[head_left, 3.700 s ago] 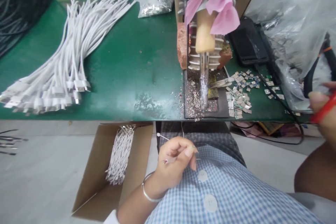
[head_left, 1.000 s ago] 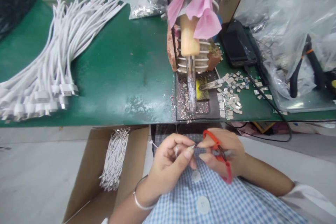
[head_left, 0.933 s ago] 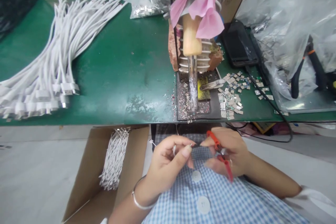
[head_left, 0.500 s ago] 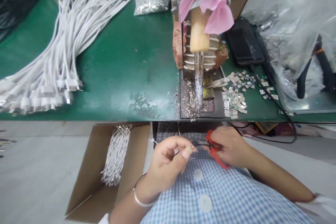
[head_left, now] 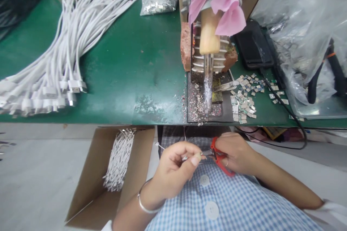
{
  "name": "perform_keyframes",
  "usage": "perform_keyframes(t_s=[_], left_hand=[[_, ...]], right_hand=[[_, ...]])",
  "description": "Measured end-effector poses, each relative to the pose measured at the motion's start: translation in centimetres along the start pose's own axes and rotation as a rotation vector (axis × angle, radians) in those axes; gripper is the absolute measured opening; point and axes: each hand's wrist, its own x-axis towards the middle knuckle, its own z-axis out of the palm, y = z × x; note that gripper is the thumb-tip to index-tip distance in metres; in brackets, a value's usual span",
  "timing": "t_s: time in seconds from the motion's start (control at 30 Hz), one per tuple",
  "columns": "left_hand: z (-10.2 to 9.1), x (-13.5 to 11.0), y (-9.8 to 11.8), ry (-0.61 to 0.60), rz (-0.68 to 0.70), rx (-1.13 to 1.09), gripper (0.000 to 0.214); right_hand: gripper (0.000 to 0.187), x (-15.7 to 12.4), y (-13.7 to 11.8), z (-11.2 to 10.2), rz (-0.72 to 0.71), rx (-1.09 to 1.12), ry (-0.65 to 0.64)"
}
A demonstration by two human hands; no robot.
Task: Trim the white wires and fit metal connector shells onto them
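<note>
My left hand [head_left: 173, 169], with a bangle on the wrist, is closed in a pinch around a thin white cable [head_left: 159, 145]. One cable end sticks out behind the knuckles; the tip at the fingertips is mostly hidden. In my right hand [head_left: 237, 153] is a pair of red-handled scissors [head_left: 226, 168], with fingers in the loops. The blades point left and reach the left thumb and index fingertip. Whether they touch the cable I cannot tell. Both hands are above my lap, below the bench edge, over a blue checked apron [head_left: 195, 202].
A cardboard box [head_left: 138, 166] of white cables stands lower left. On the green bench [head_left: 121, 65] lie a cable bundle [head_left: 70, 43], small metal connectors [head_left: 244, 104], a phone [head_left: 253, 45] and pliers [head_left: 314, 81]. A wooden-handled soldering iron [head_left: 210, 32] points down near the edge.
The scissors have shifted slightly left and their blades have turned, now showing lighter beside my left fingertips. My left hand keeps its pinch, barely moved. The whole view has shifted a little.
</note>
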Motion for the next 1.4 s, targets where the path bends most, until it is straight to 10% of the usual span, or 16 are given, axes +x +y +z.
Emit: perform_keyframes(t_s=[0.57,0.93,1.4], left_hand=[[-0.2,-0.3,-0.2,-0.026,0.023,-0.008,0.021],[0.6,0.3,-1.3,0.084,0.222,-0.009,0.018],[0.0,0.1,-1.3,0.021,0.172,-0.075,0.016]], right_hand=[[0.029,0.1,-0.1,0.7,-0.003,0.013,0.04],[0.039,-0.2,-2.5,4.0,0.415,0.742,-0.087],[0.038,0.3,0.5,1.3,0.049,0.11,-0.011]])
